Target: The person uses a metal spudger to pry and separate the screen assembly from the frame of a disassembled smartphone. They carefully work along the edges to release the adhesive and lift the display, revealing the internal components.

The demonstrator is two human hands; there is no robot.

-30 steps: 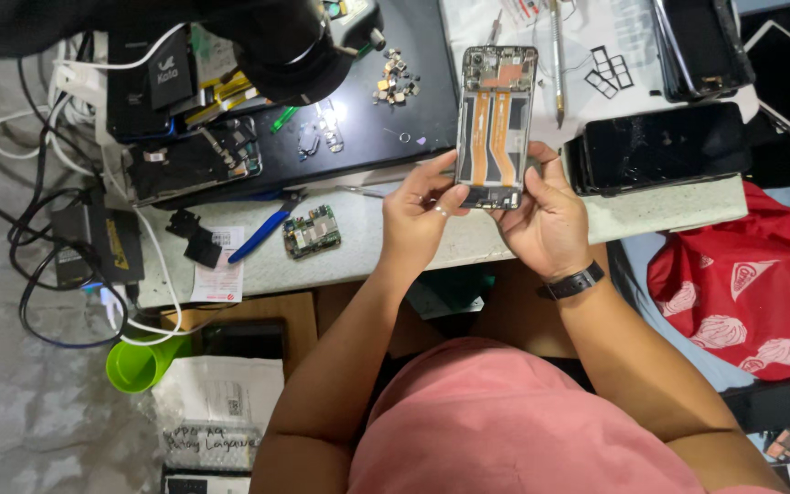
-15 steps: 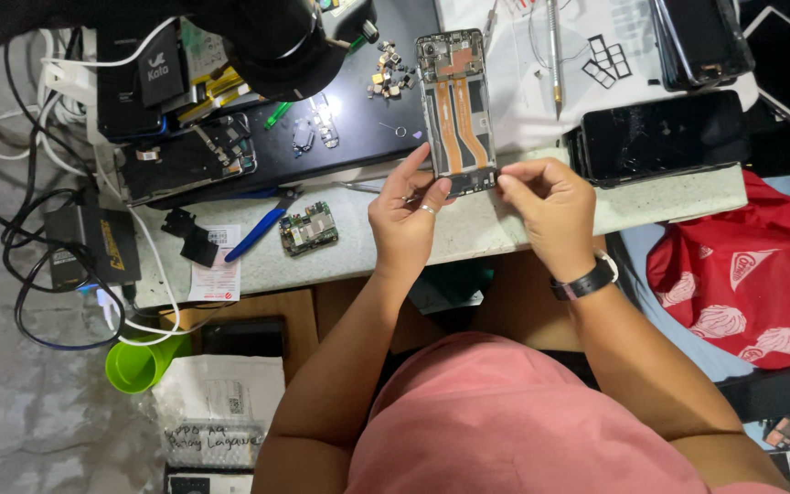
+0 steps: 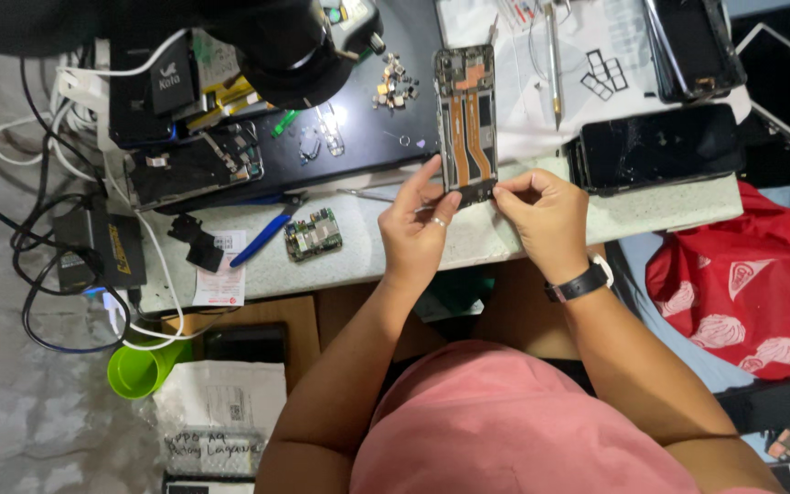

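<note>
An opened phone frame (image 3: 465, 119) with orange flex cables lies lengthwise over the dark work mat (image 3: 358, 137) and the pale table edge. My left hand (image 3: 416, 224) holds its lower left corner, thumb and fingers against the frame's side. My right hand (image 3: 546, 212), a black watch on its wrist, pinches the frame's lower right corner with fingertips together. Both hands sit at the near end of the frame, above the table's front edge.
A green circuit board (image 3: 313, 234) and blue-handled pliers (image 3: 262, 233) lie left of my hands. A cracked black phone (image 3: 660, 146) lies to the right, several more screens behind it. Loose small parts (image 3: 395, 80), a microscope head (image 3: 281, 46), cables, a green cup (image 3: 139, 366) and a red bag (image 3: 752, 284) surround the bench.
The phone frame has moved left and away from me onto the table, turning more upright in view. Both hands followed it and now grip only its near end.
</note>
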